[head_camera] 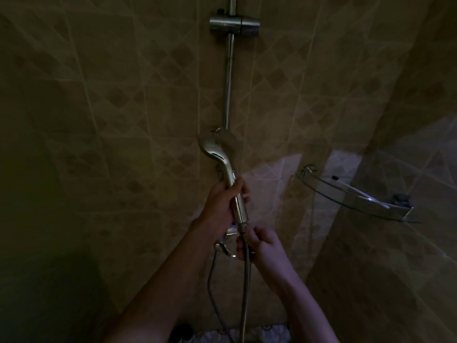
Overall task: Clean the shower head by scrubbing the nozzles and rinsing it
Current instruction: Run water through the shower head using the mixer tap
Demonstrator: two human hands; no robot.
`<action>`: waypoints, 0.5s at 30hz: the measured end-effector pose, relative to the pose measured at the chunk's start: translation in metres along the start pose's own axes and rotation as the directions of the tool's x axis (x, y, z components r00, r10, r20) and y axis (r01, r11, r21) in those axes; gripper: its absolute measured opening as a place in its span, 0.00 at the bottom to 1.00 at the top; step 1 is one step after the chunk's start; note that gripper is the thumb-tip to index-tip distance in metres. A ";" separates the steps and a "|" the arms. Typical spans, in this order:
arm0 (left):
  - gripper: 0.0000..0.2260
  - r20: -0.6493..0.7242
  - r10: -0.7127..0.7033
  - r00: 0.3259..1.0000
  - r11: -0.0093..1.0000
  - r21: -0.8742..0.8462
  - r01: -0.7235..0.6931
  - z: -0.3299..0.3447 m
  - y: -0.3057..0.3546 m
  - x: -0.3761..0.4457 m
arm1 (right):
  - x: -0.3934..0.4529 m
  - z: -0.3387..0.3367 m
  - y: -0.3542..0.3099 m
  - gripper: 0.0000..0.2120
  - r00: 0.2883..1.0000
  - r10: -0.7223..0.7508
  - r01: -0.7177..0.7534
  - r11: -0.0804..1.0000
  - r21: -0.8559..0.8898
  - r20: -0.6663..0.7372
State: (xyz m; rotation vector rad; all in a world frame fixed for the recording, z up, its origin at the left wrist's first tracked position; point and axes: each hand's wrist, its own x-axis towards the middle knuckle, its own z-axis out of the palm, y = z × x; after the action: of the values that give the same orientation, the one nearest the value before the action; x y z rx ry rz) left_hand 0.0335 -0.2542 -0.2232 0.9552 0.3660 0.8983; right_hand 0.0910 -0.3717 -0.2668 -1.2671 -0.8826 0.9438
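The tiled wall [123,107] fills the dim view, with a vertical slide rail [228,82] and its empty holder [235,23] at the top. On the right a glass corner shelf [358,196] is fixed to the wall. The shower head [215,147] is off the holder and held up in front of the rail, its back toward the camera, so the nozzles are hidden. The left hand [222,206] reaches up from below and its fingers are wrapped around the handle. Just under it, the right hand [262,246] pinches the hose [246,280] close to the connecting nut, fingers curled narrow. I judge this is the preparing step: scrubbing has not begun. The next move probably needs turning the face toward the person, or unscrewing the nut, with a firm left grip.
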 end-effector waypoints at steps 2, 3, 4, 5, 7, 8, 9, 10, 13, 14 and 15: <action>0.08 0.002 -0.036 0.999 0.999 -0.023 0.036 -0.001 0.000 -0.002 | -0.001 0.000 0.002 0.11 1.000 0.010 -0.010 1.000 0.016 0.001; 0.09 0.014 -0.047 0.999 0.999 -0.020 0.048 -0.002 0.001 -0.003 | -0.002 -0.001 0.003 0.12 1.000 0.018 -0.018 1.000 0.025 0.008; 0.11 0.036 -0.056 0.998 0.998 -0.012 0.056 -0.002 0.002 -0.005 | -0.004 -0.001 0.003 0.12 0.999 0.026 -0.027 0.999 0.034 0.022; 0.14 0.058 -0.063 0.996 0.998 -0.003 0.063 -0.003 0.002 -0.005 | -0.006 -0.001 0.003 0.11 0.999 0.028 -0.030 0.999 0.040 0.040; 0.18 0.105 -0.055 0.993 0.998 -0.022 0.058 -0.005 0.002 -0.007 | -0.009 -0.001 0.003 0.11 0.998 0.020 -0.022 0.999 0.035 0.060; 0.18 0.123 -0.044 0.991 0.997 -0.052 0.051 -0.006 0.002 -0.009 | -0.010 0.000 0.003 0.12 0.998 0.017 -0.018 1.000 0.025 0.058; 0.17 0.134 -0.032 0.990 0.996 -0.082 0.043 -0.008 0.001 -0.009 | -0.011 0.000 0.004 0.12 0.998 0.017 -0.018 1.000 0.012 0.055; 0.14 0.137 -0.020 0.990 0.994 -0.101 0.034 -0.010 0.000 -0.010 | -0.010 0.000 0.004 0.13 0.999 0.019 -0.019 1.000 0.003 0.049; 0.10 0.099 -0.042 0.994 0.996 -0.076 0.050 -0.021 -0.003 -0.008 | -0.010 -0.001 0.004 0.13 0.999 0.029 -0.028 1.000 -0.010 0.023; 0.10 0.089 -0.058 0.994 0.996 -0.064 0.064 -0.024 -0.003 -0.006 | -0.010 -0.001 0.004 0.13 0.999 0.030 -0.030 0.999 -0.013 0.019; 0.09 0.091 -0.066 0.994 0.995 -0.062 0.072 -0.027 -0.004 -0.006 | -0.010 0.000 0.003 0.14 0.999 0.033 -0.033 0.999 -0.012 0.019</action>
State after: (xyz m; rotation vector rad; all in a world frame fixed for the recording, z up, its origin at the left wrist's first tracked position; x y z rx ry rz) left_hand 0.0149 -0.2448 -0.2419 0.9139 0.2902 0.7977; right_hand 0.0874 -0.3812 -0.2705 -1.2881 -0.8860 0.9795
